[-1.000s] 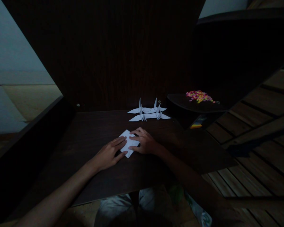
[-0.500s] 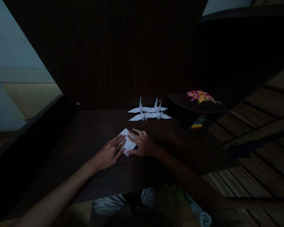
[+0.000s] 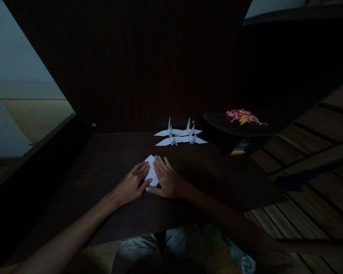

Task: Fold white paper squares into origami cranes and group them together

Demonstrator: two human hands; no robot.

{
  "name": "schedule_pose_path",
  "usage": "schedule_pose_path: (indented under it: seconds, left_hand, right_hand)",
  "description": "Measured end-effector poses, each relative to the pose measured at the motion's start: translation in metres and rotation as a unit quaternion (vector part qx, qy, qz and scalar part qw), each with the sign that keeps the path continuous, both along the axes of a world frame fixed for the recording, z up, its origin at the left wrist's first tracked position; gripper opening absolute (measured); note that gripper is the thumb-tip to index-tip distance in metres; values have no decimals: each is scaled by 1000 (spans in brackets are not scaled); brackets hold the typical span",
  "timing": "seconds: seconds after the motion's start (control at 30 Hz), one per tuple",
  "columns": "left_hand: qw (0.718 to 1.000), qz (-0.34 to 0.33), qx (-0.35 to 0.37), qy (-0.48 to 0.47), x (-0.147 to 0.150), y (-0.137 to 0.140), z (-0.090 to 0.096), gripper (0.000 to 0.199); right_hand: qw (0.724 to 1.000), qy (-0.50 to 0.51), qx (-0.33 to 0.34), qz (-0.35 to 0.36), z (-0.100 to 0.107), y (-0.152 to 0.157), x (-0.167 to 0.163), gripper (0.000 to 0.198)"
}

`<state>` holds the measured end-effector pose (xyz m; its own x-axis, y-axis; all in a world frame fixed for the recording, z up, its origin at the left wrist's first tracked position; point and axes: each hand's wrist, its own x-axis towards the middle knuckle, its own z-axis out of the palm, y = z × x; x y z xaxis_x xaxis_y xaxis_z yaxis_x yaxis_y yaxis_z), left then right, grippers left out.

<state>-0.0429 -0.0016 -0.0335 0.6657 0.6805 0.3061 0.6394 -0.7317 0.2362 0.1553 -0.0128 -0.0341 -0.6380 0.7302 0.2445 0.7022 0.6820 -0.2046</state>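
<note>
A folded white sheet of paper [image 3: 151, 172] lies flat on the dark wooden desk top, pointed at its far end. At its left edge, my left hand [image 3: 133, 183] rests with fingers out on the paper and the thumb apart near the lower corner. My right hand [image 3: 167, 179] lies along the right edge, fingers stretched flat and thumb reaching across below the paper. Both hands cover parts of the side edges. Beyond them stand several white paper cranes [image 3: 171, 140] in two rows, wings touching or overlapping.
A pile of small pink and yellow pieces [image 3: 242, 116] sits on a rounded side shelf [image 3: 217, 123] at right. Below it is a small item with a rainbow-coloured edge [image 3: 238, 152]. A dark raised panel [image 3: 31, 190] borders the left, and a tall back panel [image 3: 131, 68] stands behind.
My right hand has shifted slightly toward me and its fingers are closer together. The paper's right side now appears folded inward, so the sheet looks narrower. My left hand has barely moved.
</note>
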Motion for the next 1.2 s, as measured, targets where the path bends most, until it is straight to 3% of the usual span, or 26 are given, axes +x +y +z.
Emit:
schedule_pose_path:
  seconds: [0.13, 0.3, 0.53, 0.63, 0.8, 0.93, 1.07, 1.2]
  left_hand:
    - [1000, 15, 6, 0, -1, 1, 2, 49]
    - [1000, 19, 16, 19, -2, 1, 5, 45]
    - [999, 24, 13, 24, -2, 2, 3, 45]
    - [999, 28, 14, 24, -1, 1, 4, 46]
    - [1000, 21, 13, 18, -2, 2, 2, 45]
    - [1000, 28, -2, -1, -2, 2, 2, 50]
    - [998, 47, -24, -37, -1, 0, 6, 55]
    - [996, 23, -34, -78, -2, -1, 8, 44]
  right_hand:
    - [999, 7, -35, 8, 5, 6, 2, 95]
    - [997, -8, -77, 27, 8, 21, 16, 57]
    - [999, -20, 7, 24, 6, 20, 14, 40]
    - [999, -28, -3, 22, 10, 16, 14, 46]
    - [998, -25, -56, 30, 15, 12, 18, 73]
    - [996, -7, -84, 26, 15, 12, 19, 78]
    - [998, 5, -63, 14, 10, 11, 16, 77]
    - [1000, 13, -28, -2, 9, 9, 12, 75]
